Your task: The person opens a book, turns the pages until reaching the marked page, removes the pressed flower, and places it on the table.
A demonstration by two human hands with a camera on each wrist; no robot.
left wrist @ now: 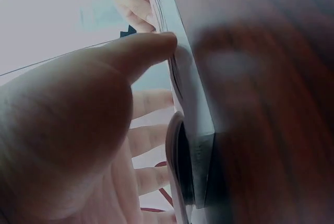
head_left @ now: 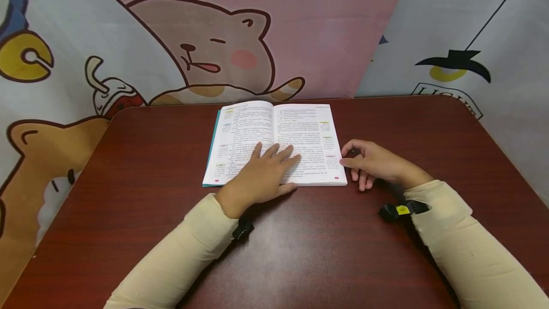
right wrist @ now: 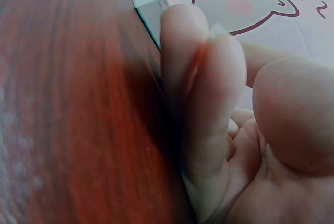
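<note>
An open book (head_left: 300, 128) with printed white pages and a teal cover edge lies on the table. My left hand (head_left: 268, 173) rests spread across the lower part of the pages, fingers over the middle fold and thumb at the bottom edge. From the left wrist, the thumb (left wrist: 151, 46) shows against the page block (left wrist: 182, 72). At the book's right edge is my right hand (head_left: 371, 161), thumb and index fingertips close together at the page edge, other fingers bent beneath. I cannot tell whether they pinch a page. In the right wrist view the fingers (right wrist: 214, 88) cover most of the book.
The dark red-brown wooden table (head_left: 326, 252) extends around the book. Behind it hangs a backdrop (head_left: 326, 32) with cartoon animals, meeting the table's far edge. Dark straps with small devices (head_left: 396, 211) sit at both wrists, over cream sleeves (head_left: 454, 223).
</note>
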